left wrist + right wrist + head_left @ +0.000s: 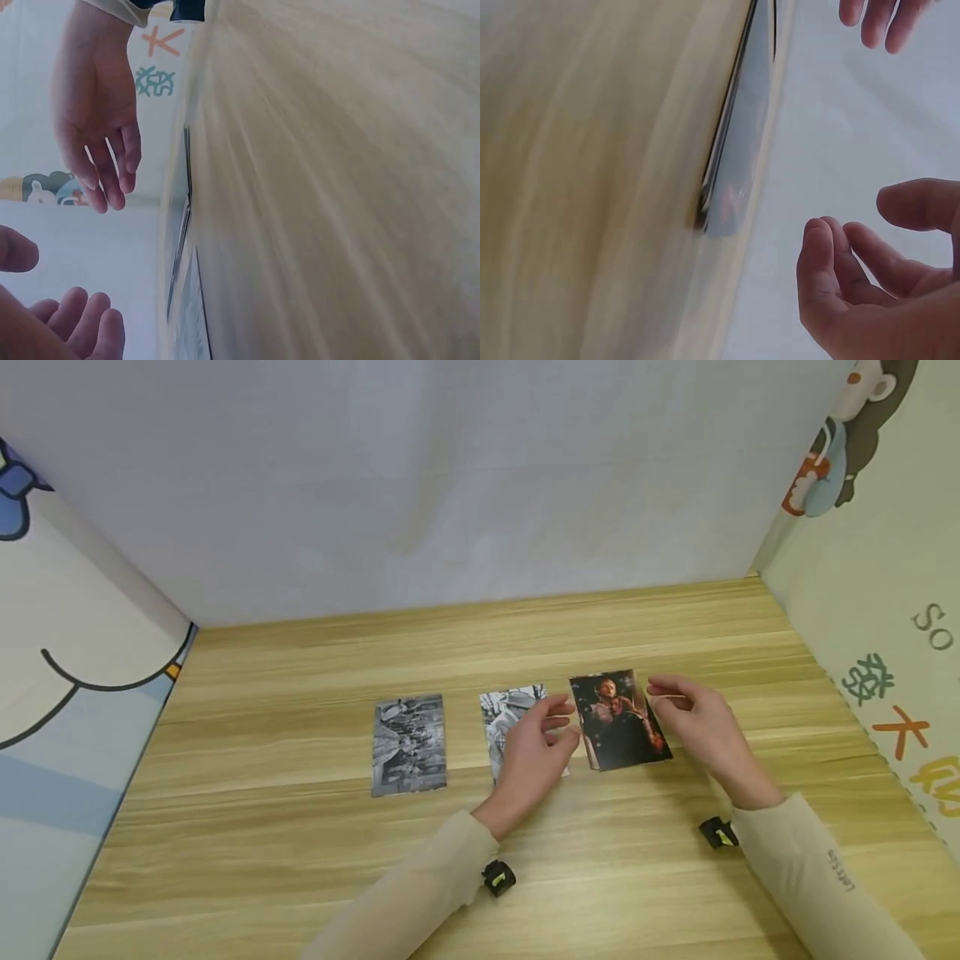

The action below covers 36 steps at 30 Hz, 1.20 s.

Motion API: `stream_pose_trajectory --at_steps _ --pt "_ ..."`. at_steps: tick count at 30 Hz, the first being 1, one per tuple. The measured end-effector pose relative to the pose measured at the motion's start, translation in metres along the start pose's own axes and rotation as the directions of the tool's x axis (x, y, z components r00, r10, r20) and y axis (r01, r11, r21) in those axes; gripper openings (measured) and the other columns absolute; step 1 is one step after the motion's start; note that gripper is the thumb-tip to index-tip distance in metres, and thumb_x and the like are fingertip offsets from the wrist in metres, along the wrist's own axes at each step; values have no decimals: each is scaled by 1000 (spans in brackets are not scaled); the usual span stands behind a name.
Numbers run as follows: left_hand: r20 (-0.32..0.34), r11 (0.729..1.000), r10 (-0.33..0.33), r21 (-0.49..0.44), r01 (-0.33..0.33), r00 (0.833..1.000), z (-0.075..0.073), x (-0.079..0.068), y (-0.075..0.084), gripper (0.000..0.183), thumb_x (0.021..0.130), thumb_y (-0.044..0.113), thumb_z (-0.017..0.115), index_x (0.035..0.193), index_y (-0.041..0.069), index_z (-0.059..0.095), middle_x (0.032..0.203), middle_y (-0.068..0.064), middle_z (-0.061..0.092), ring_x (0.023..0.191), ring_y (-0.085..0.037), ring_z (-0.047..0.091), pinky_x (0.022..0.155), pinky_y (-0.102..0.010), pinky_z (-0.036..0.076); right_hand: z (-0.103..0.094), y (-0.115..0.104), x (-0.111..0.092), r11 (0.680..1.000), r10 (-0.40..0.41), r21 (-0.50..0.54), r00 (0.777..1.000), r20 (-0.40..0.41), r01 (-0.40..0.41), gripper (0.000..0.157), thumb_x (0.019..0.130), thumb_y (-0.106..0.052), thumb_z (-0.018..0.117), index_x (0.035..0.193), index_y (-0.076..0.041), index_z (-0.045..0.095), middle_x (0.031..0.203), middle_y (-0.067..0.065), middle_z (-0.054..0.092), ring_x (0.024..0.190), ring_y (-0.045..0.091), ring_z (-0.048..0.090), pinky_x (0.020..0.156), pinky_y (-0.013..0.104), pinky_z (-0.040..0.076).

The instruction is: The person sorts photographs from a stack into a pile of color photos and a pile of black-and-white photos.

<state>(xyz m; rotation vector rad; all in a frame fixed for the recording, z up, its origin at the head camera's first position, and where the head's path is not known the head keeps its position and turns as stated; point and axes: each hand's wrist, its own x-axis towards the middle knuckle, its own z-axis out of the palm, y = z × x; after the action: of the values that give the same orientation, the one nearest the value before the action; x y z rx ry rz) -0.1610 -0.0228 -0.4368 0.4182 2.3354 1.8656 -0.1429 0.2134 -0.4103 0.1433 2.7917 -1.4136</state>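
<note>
A small stack of photo cards (621, 727), its top print dark with two figures, lies on the table with its edges slightly out of line. My left hand (534, 747) hovers just left of the stack and partly covers a black-and-white photo card (498, 708). On the other side, my right hand (701, 727) is held by the stack's right edge. Both wrist views show bent fingers with a gap to the thumb and nothing between them, on the left hand (67, 326) and the right hand (877, 292) alike. The stack's layered edge (731, 135) shows from the side.
Another black-and-white photo card (409, 745) lies farther left on the wood-grain table (262, 827). A pale wall (465, 485) stands behind the table, with printed panels at both sides. Black wrist devices (498, 878) are worn at the sleeves.
</note>
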Motion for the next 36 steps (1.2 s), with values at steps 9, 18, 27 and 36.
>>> stream_pose_trajectory --at_steps 9,18,27,36 --pt "-91 993 98 -64 -104 991 -24 -9 0 45 99 8 63 143 2 57 136 -12 65 124 -29 62 106 -44 50 12 -15 -4 996 -14 83 998 -54 19 48 108 -27 55 146 2 55 142 23 60 127 39 60 81 8 48" --pt "-162 994 98 -28 -104 982 -49 -14 -4 43 101 15 66 142 7 58 139 -8 64 129 -24 60 111 -46 46 22 -27 -8 986 -31 162 998 -62 41 45 106 -18 56 147 1 54 144 21 59 127 33 58 82 12 52" --pt "-194 998 55 -1 -56 979 -70 -17 -11 50 97 20 71 144 9 57 143 -12 61 132 -27 57 114 -45 44 38 -32 -6 980 -35 197 999 -4 35 46 105 -11 57 149 0 52 145 20 58 132 34 57 103 25 51" --pt "-153 998 -50 16 54 987 -85 -22 -15 65 94 24 76 153 14 49 152 -13 52 139 -34 50 116 -50 41 52 -40 -6 971 -64 232 997 41 53 51 102 -8 61 150 3 48 149 23 52 139 37 50 114 48 43"
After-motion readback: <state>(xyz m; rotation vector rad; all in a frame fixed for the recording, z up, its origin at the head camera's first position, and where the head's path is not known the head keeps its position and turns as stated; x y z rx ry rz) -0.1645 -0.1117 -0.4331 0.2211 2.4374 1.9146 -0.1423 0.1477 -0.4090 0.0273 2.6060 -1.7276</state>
